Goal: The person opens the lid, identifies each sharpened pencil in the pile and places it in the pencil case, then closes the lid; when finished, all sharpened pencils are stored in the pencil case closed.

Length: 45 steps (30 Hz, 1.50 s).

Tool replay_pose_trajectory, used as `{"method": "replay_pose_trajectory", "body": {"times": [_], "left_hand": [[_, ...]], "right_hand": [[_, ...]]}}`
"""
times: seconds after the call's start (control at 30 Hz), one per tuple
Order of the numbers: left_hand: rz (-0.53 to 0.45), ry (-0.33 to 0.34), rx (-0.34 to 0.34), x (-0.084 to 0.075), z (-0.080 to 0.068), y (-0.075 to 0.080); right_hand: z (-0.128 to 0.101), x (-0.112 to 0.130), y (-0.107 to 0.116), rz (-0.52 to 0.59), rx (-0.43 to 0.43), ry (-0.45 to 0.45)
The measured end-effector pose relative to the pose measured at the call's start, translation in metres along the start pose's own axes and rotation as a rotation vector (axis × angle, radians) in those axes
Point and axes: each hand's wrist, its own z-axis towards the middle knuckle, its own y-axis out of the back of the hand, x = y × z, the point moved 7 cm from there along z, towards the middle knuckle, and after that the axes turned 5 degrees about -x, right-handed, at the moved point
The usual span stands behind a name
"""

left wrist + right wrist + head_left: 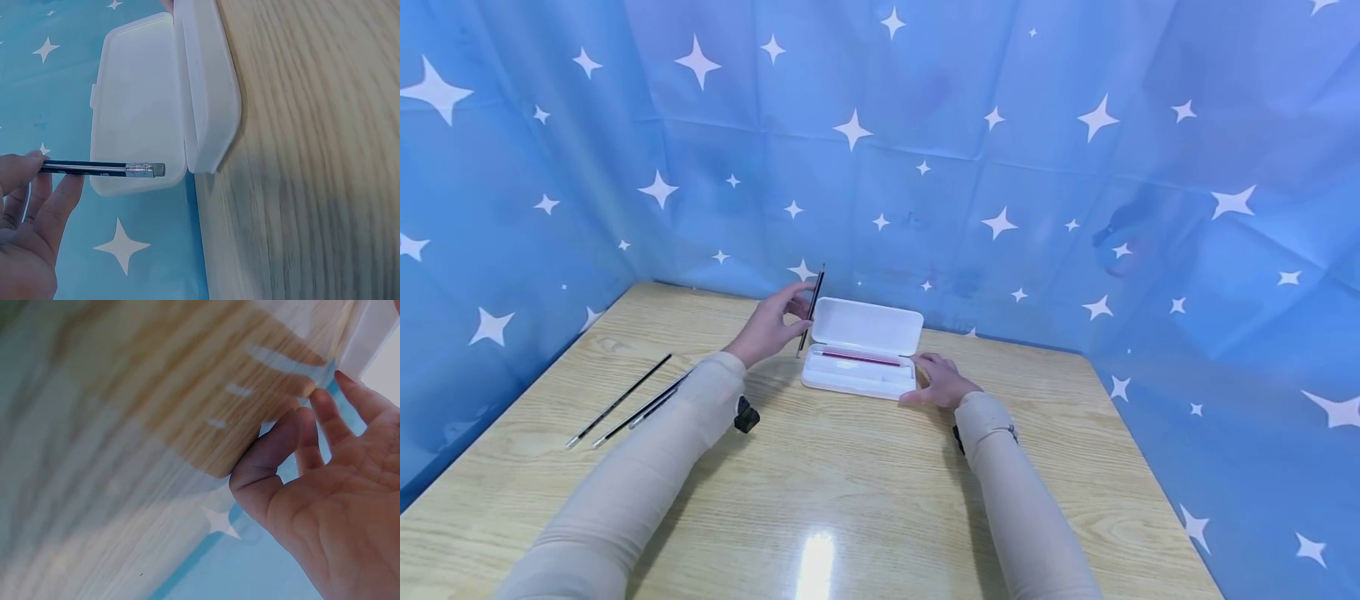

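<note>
My left hand (767, 327) holds a black pencil (811, 310) with a grey eraser. White case (865, 350), red pen (859, 358) inside. Light wood-grain table (850, 483). Blue backdrop (1000, 125), white stars. Beige sleeves (647, 467).

Left hand (769, 327) pinches pencil (811, 310); right hand (942, 382) steadies open case (865, 347).

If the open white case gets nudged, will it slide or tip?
The white case looks like thin, light plastic, so it would probably slide on the smooth table. Its raised lid might tip it backward; the right hand resting at its end likely steadies it.
</note>
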Motion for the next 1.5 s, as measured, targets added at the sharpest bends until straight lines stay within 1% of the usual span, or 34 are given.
{"method": "replay_pose_trajectory", "body": {"times": [0.13,0.27,0.37,0.43,0.6,0.77,1.0,1.13,1.23,1.37,1.5], "left_hand": [[-0.023,-0.013,-0.003,0.001,0.005,-0.007],[-0.036,0.003,-0.011,0.006,0.007,-0.013],[-0.047,0.025,-0.001,0.01,0.007,-0.017],[-0.049,0.037,0.011,0.012,0.009,-0.021],[-0.033,0.041,0.033,0.013,0.013,-0.028],[0.024,0.024,0.065,0.016,0.013,-0.035],[0.107,-0.022,0.104,0.016,0.014,-0.043],[0.15,-0.027,0.137,0.016,0.018,-0.05],[0.186,-0.021,0.167,0.017,0.02,-0.056],[0.232,-0.014,0.228,0.015,0.021,-0.065],[0.27,-0.026,0.278,0.013,0.023,-0.074]], "right_hand": [[-0.001,0.001,0.0,-0.008,-0.004,-0.001],[0.0,0.004,-0.001,-0.01,-0.008,0.014],[0.0,0.004,-0.001,-0.017,-0.007,0.021],[0.0,0.003,-0.001,-0.021,-0.008,0.01],[0.0,0.001,0.002,-0.018,-0.014,-0.007],[-0.001,0.001,0.002,-0.015,-0.005,0.0],[-0.005,0.006,0.002,0.007,-0.004,0.012],[-0.005,0.006,0.003,0.009,-0.003,0.01],[-0.003,0.005,0.003,0.0,-0.004,0.01],[-0.001,0.003,0.001,-0.017,-0.005,0.002],[0.0,0.0,0.0,-0.028,-0.007,-0.003]]}}
